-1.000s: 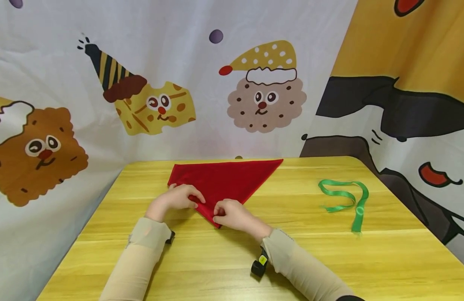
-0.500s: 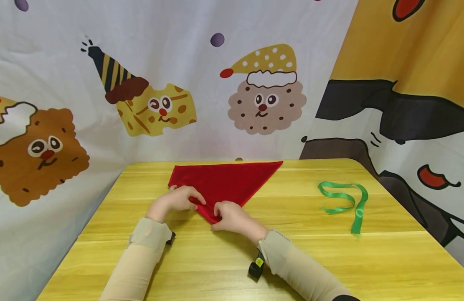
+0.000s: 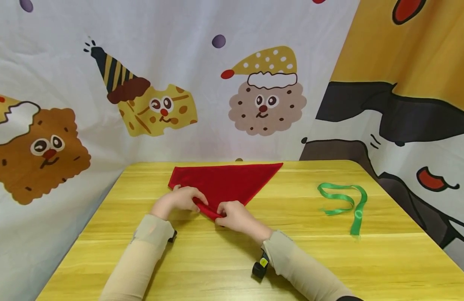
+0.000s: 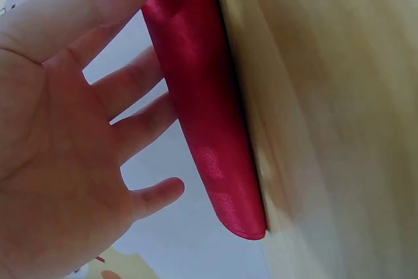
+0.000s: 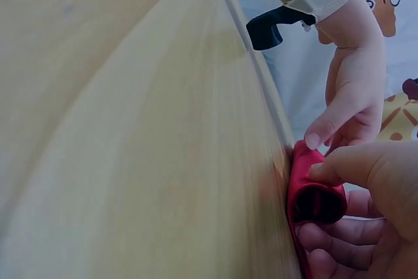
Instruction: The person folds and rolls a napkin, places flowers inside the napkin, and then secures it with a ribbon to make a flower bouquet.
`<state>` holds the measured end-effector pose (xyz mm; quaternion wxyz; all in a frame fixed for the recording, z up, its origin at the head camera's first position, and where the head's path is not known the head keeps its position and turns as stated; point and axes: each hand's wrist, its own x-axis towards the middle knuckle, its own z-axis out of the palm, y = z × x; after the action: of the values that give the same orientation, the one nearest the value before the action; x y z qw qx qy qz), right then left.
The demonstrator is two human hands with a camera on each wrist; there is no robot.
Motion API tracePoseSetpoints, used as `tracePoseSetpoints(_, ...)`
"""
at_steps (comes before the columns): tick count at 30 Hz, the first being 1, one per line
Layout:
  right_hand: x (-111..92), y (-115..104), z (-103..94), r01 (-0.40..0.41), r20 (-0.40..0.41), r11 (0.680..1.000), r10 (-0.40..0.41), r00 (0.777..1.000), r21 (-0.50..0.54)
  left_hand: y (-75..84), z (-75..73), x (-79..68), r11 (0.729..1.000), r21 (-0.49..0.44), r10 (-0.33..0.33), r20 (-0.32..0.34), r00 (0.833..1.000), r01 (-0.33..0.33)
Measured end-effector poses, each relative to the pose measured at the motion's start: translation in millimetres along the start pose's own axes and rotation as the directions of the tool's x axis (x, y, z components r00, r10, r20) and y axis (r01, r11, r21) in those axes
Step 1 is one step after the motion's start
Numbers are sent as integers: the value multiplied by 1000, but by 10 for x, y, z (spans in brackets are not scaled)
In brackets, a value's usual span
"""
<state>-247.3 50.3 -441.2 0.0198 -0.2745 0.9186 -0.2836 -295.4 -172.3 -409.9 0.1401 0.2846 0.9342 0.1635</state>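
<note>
A red cloth (image 3: 232, 177) with a satiny sheen lies on the table, its long straight edge at the back and a point at the far right. Its near left edge is turned up into a narrow roll (image 4: 206, 122). My left hand (image 3: 181, 198) pinches this roll partway along, thumb on the near side and fingers behind. At the near end of the roll, my right hand (image 3: 235, 215) grips the cloth between thumb and fingers. The right wrist view looks into the roll's hollow end (image 5: 318, 204), with my right thumb on top of it.
A green ribbon (image 3: 359, 209) lies in loose bends on the right of the wooden table (image 3: 201, 267). Behind the table hangs a white curtain (image 3: 209, 146) printed with cartoon food. A black wrist camera (image 3: 259, 267) sits under my right wrist.
The cloth's near corner has curled inward and the rolled edge looks thicker. My right fingers have shifted their grip at its end; my left hand has moved slightly right.
</note>
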Motion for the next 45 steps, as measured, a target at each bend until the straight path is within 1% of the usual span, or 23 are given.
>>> tracePoseSetpoints(7,-79,62,-88,-21,10,998,21,1000,55,72,-49,30,998,55,-3,25,1000,1)
tracePoseSetpoints(12,-106,94,-124,-17,2,997,17,1000,75,114,-76,73,997,63,-37,29,999,35)
tracePoseSetpoints(19,-113,181,-118,-20,1,996,20,1000,82,118,-64,136,997,41,-64,57,996,62)
tracePoseSetpoints(22,-109,220,-119,-28,8,995,27,1000,99,111,-59,160,998,20,-60,62,996,59)
tracePoseSetpoints(24,-102,242,-121,-28,7,994,27,1000,107,97,-61,176,999,-6,-41,65,997,41)
tracePoseSetpoints(27,-85,267,-120,9,-7,995,-9,1000,100,51,-62,204,999,-46,-10,66,998,13)
tracePoseSetpoints(30,-70,270,-116,80,-24,994,-78,997,72,-15,-70,234,996,-90,24,70,997,-18)
tracePoseSetpoints(33,-65,264,-108,153,-16,987,-152,988,51,-67,-73,254,990,-137,57,89,994,-45)
tracePoseSetpoints(36,-65,249,-117,198,4,980,-198,980,36,-66,-65,260,984,-167,81,106,991,-63)
tracePoseSetpoints(38,-63,246,-119,220,6,975,-220,975,33,-34,-51,247,986,-151,83,104,991,-66)
tracePoseSetpoints(40,-60,246,-118,217,8,976,-218,976,30,15,-35,222,991,-119,73,91,993,-62)
tracePoseSetpoints(42,-53,251,-114,206,11,978,-207,978,26,69,-20,191,996,-73,62,74,995,-57)
tracePoseSetpoints(45,-41,262,-105,164,23,986,-165,986,22,123,9,152,997,-32,69,50,996,-68)
